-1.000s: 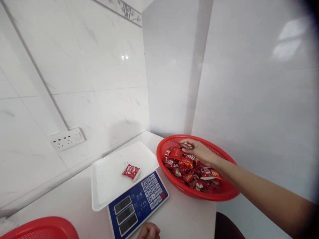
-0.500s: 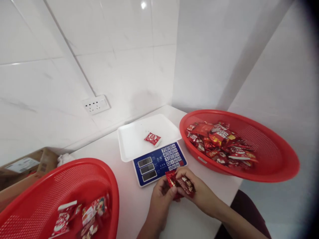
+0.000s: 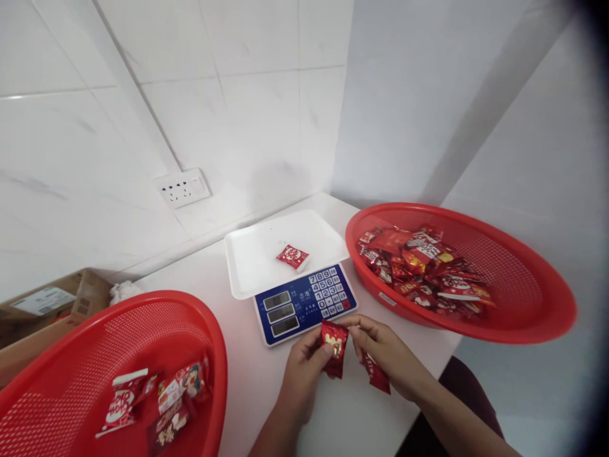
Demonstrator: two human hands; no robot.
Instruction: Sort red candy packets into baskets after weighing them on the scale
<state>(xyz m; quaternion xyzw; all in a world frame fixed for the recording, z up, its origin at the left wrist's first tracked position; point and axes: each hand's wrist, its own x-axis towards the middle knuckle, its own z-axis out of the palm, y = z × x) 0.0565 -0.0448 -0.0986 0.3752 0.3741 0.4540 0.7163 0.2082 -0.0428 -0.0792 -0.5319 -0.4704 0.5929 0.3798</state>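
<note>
My left hand (image 3: 307, 365) pinches a shiny red candy packet (image 3: 334, 348) with gold print, just in front of the scale. To its right, my right hand (image 3: 383, 349) is closed on a second, darker red packet (image 3: 377, 373), which hangs below the fingers and is partly hidden by them. Behind both hands stands a digital scale (image 3: 304, 303) with a blue keypad panel. On its white weighing tray (image 3: 257, 266) lies one red and white packet (image 3: 292, 256).
At the right, a red plastic basket (image 3: 533, 304) holds a heap of red packets. Another red basket (image 3: 216, 381) at the lower left holds several packets. A cardboard box (image 3: 85, 292) sits behind it. A wall socket (image 3: 183, 188) is above the table.
My hands have moved apart a little, so the two packets that overlapped are now separate, one in each hand. The view has shifted slightly; the baskets' contents look the same.
</note>
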